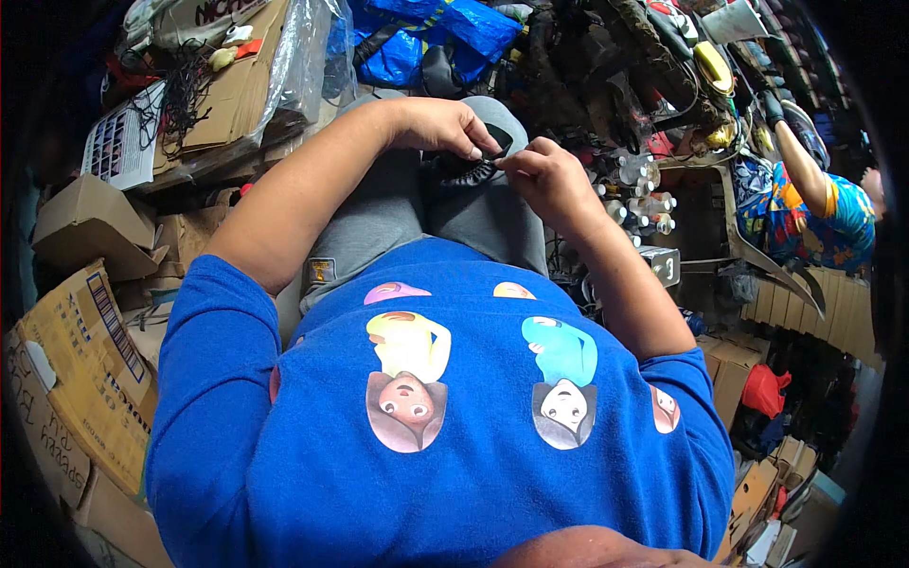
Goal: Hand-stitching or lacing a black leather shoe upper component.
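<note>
Over my lap, both hands work at a small black item with a ridged or toothed lower edge; its kind I cannot make out. My left hand grips its upper part, thumb and forefinger pinched together. On the other side, my right hand is closed, its thumb and forefinger pinching the item's right end. The fingertips of the two hands are close together, just above my grey trousers. Part of the item is hidden behind the fingers and against the dark background.
Opened cardboard boxes crowd the left. A blue plastic bag lies ahead. To the right stand several small clear bottles and a metal tin. Another person in a colourful shirt is at the far right, near piled goods.
</note>
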`<act>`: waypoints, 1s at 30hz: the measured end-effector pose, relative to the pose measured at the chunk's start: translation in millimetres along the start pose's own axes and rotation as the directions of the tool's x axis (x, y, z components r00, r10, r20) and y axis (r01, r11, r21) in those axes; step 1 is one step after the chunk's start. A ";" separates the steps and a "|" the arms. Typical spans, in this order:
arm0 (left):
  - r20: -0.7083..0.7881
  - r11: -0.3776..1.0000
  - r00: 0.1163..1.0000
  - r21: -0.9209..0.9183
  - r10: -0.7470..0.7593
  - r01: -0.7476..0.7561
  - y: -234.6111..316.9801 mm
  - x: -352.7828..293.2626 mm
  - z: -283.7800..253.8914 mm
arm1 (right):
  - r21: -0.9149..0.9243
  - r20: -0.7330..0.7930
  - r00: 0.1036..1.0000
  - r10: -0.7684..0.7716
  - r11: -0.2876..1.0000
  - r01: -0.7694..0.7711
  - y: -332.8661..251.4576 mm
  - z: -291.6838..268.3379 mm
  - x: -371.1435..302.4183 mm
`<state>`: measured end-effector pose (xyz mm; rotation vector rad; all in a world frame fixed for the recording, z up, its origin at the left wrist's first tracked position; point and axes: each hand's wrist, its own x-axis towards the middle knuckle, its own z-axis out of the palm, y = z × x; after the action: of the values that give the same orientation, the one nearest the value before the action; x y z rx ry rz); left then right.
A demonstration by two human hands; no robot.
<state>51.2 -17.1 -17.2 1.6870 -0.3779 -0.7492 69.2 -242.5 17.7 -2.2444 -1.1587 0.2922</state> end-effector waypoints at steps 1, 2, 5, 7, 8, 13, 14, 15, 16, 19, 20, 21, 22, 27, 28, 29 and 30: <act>0.024 0.998 1.000 0.065 0.008 -0.010 -0.7 0.9 -1.1 | -0.180 0.072 0.996 -0.060 0.981 0.072 -6.8 -4.8 5.2; 0.029 0.998 1.000 0.064 0.007 -0.009 -0.5 1.2 -1.8 | -0.348 0.153 0.983 -0.103 0.925 0.151 -13.0 -9.2 9.9; 0.059 0.992 0.996 0.103 0.062 -0.068 6.6 -0.8 -2.5 | -0.428 0.294 0.945 -0.144 0.864 0.265 -22.8 -15.9 26.1; 0.006 0.976 1.000 0.218 0.018 -0.019 10.9 0.9 -2.7 | -0.435 0.330 0.932 -0.150 0.852 0.291 -18.4 -14.3 34.0; 0.005 0.976 1.000 0.219 0.021 -0.022 8.4 5.4 -3.7 | -0.376 0.324 0.940 -0.108 0.897 0.233 -10.0 -9.3 36.3; -0.409 0.924 0.895 0.383 0.180 -0.010 -7.2 1.7 10.0 | 0.259 0.366 0.901 0.234 0.904 -0.340 19.5 0.3 32.4; -0.573 0.820 0.738 0.570 0.356 0.047 -7.0 -2.8 17.8 | 0.468 0.406 0.878 0.253 0.767 -0.438 27.3 -1.9 28.0; -0.601 0.841 0.729 0.537 0.327 0.066 -4.1 -12.2 21.7 | 0.604 0.412 0.866 0.282 0.627 -0.492 32.2 -6.5 23.1; -0.599 0.841 0.732 0.536 0.324 0.067 -6.7 -19.6 24.1 | 0.717 0.423 0.852 0.309 0.461 -0.523 34.9 -8.7 18.5; -0.505 0.836 0.800 0.548 0.323 0.009 -12.5 -33.4 35.8 | 0.355 0.244 0.949 0.197 0.893 -0.277 40.7 4.9 7.0; -0.512 0.836 0.796 0.548 0.322 0.015 -15.2 -31.4 37.1 | 0.266 0.212 0.969 0.125 0.947 -0.180 39.9 8.6 4.3; -0.497 0.847 0.811 0.531 0.309 0.002 -16.7 -28.9 37.7 | 0.265 0.113 0.989 0.092 0.957 -0.120 42.3 14.4 5.7; -0.482 0.858 0.824 0.513 0.298 -0.010 -18.2 -27.3 37.7 | 0.259 0.014 0.998 0.057 0.964 -0.059 46.9 20.7 7.4; -0.582 0.829 0.773 0.541 0.251 0.138 -17.0 -46.7 14.6 | 0.992 -0.080 0.796 0.601 0.128 0.003 59.2 26.7 20.1; -0.652 0.847 0.713 0.507 0.258 0.157 -20.4 -49.8 8.4 | 0.974 0.034 0.770 0.637 -0.193 0.117 53.0 23.7 22.4; -0.726 0.939 0.648 0.340 0.230 0.047 -21.3 -46.7 6.6 | 0.927 0.116 0.808 0.578 -0.354 0.121 49.9 21.8 20.3; -0.790 0.983 0.586 0.165 0.181 -0.081 -22.7 -42.6 6.7 | 0.854 0.201 0.830 0.521 -0.509 0.112 47.1 21.5 17.7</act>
<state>12.0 9.8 -27.9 1.8916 0.1137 0.2147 101.8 -240.8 -26.2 -0.5313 0.2816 0.6674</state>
